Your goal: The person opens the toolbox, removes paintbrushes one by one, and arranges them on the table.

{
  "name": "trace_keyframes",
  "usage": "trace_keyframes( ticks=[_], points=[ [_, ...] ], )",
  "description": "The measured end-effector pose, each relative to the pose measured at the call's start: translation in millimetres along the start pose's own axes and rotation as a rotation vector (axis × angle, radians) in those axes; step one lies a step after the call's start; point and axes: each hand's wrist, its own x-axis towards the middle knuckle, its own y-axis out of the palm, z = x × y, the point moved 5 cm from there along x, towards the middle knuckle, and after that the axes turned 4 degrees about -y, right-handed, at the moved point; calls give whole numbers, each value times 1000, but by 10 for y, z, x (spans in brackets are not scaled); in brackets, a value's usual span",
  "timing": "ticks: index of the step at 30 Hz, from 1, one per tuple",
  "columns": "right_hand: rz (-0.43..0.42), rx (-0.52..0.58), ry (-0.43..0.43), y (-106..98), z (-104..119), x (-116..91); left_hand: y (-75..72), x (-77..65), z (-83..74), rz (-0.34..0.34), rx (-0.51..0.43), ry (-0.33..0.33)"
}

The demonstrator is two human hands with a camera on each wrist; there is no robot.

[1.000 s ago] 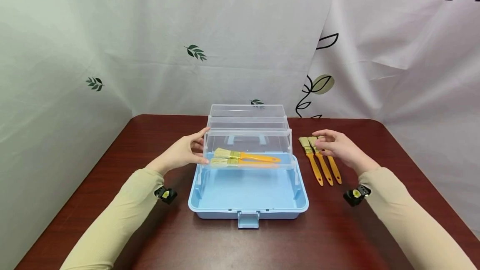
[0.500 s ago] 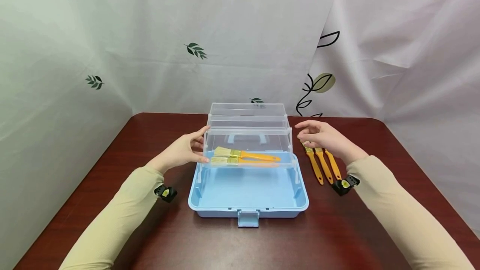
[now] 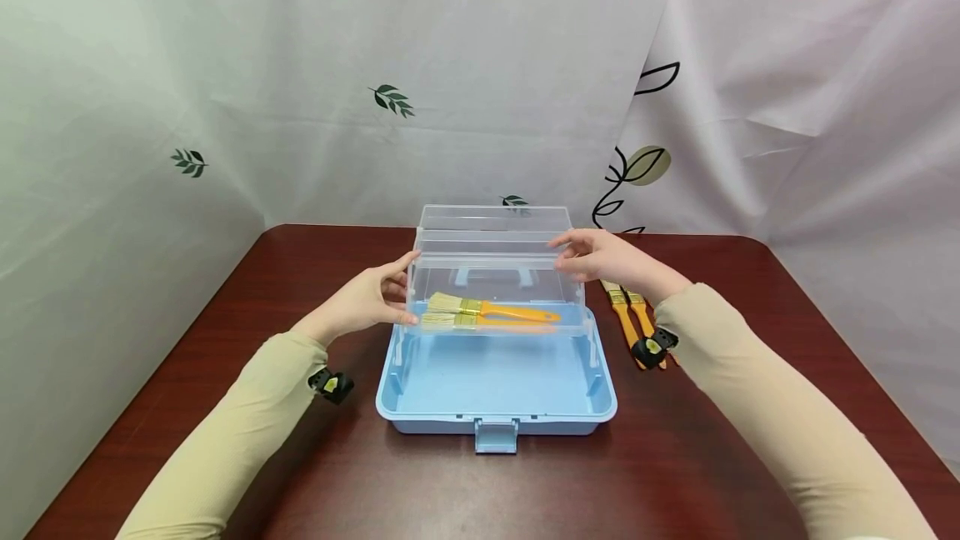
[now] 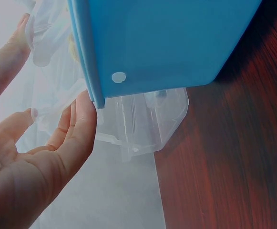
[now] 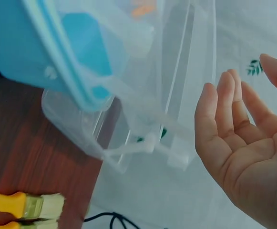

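Note:
A light-blue toolbox (image 3: 495,427) stands open, with clear trays (image 3: 495,244) folded out in steps above its back. Two paintbrushes (image 3: 519,312) with orange handles lie side by side in the lowest tray. My left hand (image 3: 358,305) holds the left end of the trays, thumb low at the front tray and index finger at the upper one. In the left wrist view, other fingers (image 4: 83,119) touch the blue rim. My right hand (image 3: 606,259) hovers at the trays' upper right, fingers loosely bent; the right wrist view shows its palm (image 5: 252,167) holding nothing.
More orange-handled paintbrushes (image 3: 624,315) lie on the dark red table (image 3: 495,498) right of the box, partly hidden by my right wrist. The clear lid (image 4: 169,119) is folded back behind the base. A pale leaf-print curtain (image 3: 300,107) hangs around the table.
My right hand has moved left from over the loose paintbrushes to the right side of the upper tray, its wrist now covering part of them. My left hand has stayed at the trays.

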Motion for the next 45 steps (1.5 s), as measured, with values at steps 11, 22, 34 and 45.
trace_keyframes(
  ticks=[11, 22, 34, 45],
  points=[
    [113, -149, -71, 322, 273, 187, 2, 5, 7, -2, 5, 4],
    [185, -281, -97, 574, 294, 288, 7, 20, 31, -3, 12, -3],
    [199, -272, -48, 678, 212, 348, 4, 14, 17, -4, 4, 5],
    [199, -327, -40, 705, 204, 404, 7, 13, 8, 3, 1, 0]
  ],
)
